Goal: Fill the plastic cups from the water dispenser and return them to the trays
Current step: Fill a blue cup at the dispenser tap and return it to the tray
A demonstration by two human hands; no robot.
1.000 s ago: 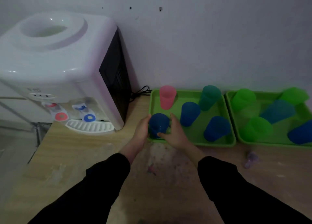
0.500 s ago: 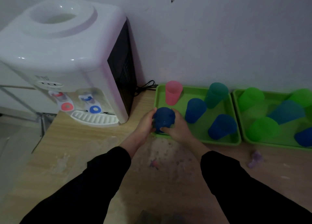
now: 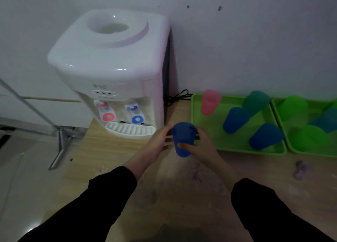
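We've got the blue cup (image 3: 183,137) up off the surface (image 3: 113,150) right now, wide end up, sitting between both hands. The right hand (image 3: 200,146) is doing the real holding, fingers curled round the lower part of the cup. The left hand (image 3: 158,143) just has its fingers laid fairly straight against the cup's left side, not wrapped around it.

The cup is hanging in the gap between the water dispenser (image 3: 113,62) and the near green tray (image 3: 196,117), just right of the white drip tray (image 3: 129,130). It's closer to the blue tap (image 3: 137,119) than the red tap (image 3: 108,116).

In that near tray we can see a pink cup (image 3: 210,103) at the back left, a teal cup (image 3: 257,100) at the back right and two more blue ones (image 3: 235,120) (image 3: 266,136). The second tray (image 3: 310,153) butts right up against it with green cups (image 3: 293,106) in it, partly cut off at the edge.

There's a black cord (image 3: 179,95) behind the dispenser and a little purple thing (image 3: 300,169) on the surface in front of the trays, too blurry for us to tell what it is.
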